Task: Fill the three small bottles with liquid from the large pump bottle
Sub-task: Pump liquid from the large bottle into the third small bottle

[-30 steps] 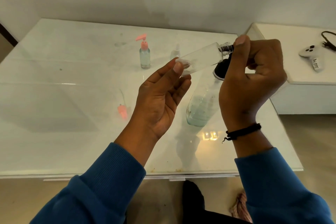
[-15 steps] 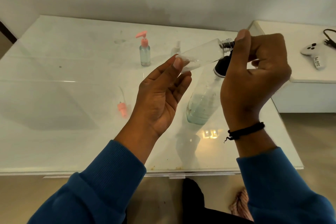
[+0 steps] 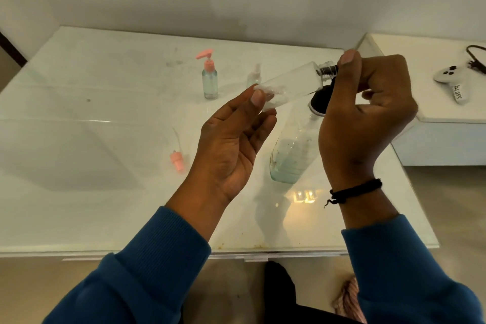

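head view: both hands raised over the white table (image 3: 79, 192). a small clear bottle (image 3: 289, 85) held nearly sideways between them, neck end up and to the right. left hand (image 3: 231, 150) palm up, fingers loosely curved, thumb tip and fingertips pinching the bottle's base end. right hand (image 3: 365, 116) clenched around the bottle's dark threaded neck, thumb laid along it; whether a cap sits under the fingers, cannot tell. directly below the neck, the large bottle (image 3: 292, 155) stands on the table, black top, pale liquid low inside. far side of table: pink pump bottle (image 3: 209, 79) upright, partly filled; just right of it a small clear spray bottle (image 3: 253, 77), faint. loose pink pump head (image 3: 177, 160) lies left of the left wrist. white game controller (image 3: 452, 77) on the side table (image 3: 434, 113), right.
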A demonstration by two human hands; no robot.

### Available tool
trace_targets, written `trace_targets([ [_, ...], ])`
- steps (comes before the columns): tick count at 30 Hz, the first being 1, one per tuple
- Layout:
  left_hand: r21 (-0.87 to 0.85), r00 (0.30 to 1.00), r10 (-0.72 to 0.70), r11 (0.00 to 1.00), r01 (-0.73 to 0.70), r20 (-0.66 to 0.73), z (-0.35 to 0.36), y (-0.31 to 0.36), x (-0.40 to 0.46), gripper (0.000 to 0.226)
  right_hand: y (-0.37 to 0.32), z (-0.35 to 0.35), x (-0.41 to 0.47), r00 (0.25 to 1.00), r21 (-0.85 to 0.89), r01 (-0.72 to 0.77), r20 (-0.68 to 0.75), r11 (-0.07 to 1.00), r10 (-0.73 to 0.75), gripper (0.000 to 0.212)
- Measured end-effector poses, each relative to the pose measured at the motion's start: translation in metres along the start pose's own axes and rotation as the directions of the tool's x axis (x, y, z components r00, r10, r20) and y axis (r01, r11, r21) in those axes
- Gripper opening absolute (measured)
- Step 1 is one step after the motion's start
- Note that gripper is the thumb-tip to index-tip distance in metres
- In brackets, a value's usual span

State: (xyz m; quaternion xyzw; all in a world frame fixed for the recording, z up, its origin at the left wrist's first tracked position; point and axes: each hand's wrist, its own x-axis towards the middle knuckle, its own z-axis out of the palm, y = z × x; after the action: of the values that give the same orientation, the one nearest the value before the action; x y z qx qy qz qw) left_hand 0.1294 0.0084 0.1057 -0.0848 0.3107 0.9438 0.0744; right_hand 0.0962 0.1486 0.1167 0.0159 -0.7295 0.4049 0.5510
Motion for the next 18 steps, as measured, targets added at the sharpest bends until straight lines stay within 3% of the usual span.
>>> trace_targets([
  [18,-0.012,1.000,-0.007,1.000,0.007,-0.008,-0.001,0.000,0.000,0.020,0.002,0.001,-0.004,1.000,0.006,-0.010,-0.006,1.000,0.010,0.032],
])
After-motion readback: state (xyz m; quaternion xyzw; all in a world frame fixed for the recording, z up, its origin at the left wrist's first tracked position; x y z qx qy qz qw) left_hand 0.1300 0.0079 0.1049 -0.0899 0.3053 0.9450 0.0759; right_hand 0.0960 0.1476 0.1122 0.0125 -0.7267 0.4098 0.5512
